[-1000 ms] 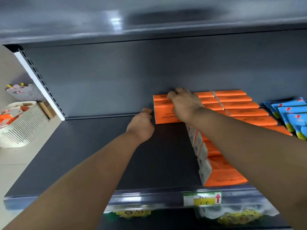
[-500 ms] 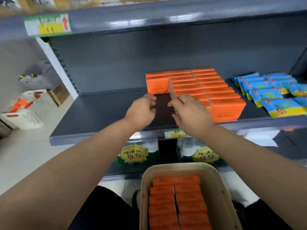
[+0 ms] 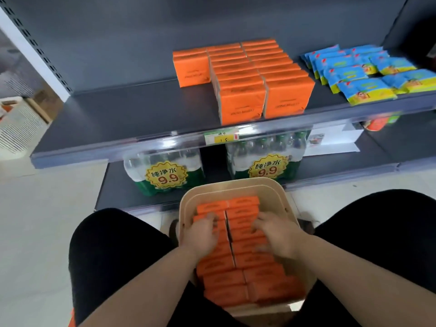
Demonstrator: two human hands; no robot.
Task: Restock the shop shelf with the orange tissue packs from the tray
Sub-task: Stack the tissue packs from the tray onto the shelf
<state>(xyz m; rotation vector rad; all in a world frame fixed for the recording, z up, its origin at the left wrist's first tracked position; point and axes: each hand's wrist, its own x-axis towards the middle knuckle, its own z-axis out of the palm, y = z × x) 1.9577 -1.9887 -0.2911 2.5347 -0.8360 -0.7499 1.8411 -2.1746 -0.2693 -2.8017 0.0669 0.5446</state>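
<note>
A beige tray rests between my knees, filled with two columns of orange tissue packs. My left hand lies on the left column, fingers curled down over a pack. My right hand lies on the right column with its fingers spread. No pack is lifted. On the dark grey shelf above stand two full rows of orange tissue packs, reaching to the front edge. A short stack stands to their left at the back.
Blue and yellow packets lie to the right of the orange rows. Below the shelf stand shrink-wrapped water bottles with 9.9 stickers. A white basket sits on the floor at far left. The shelf's left half is bare.
Both hands have come down from the back of the shelf, leaving a pack there, and now rest in the tray. The view has tilted down with them.
</note>
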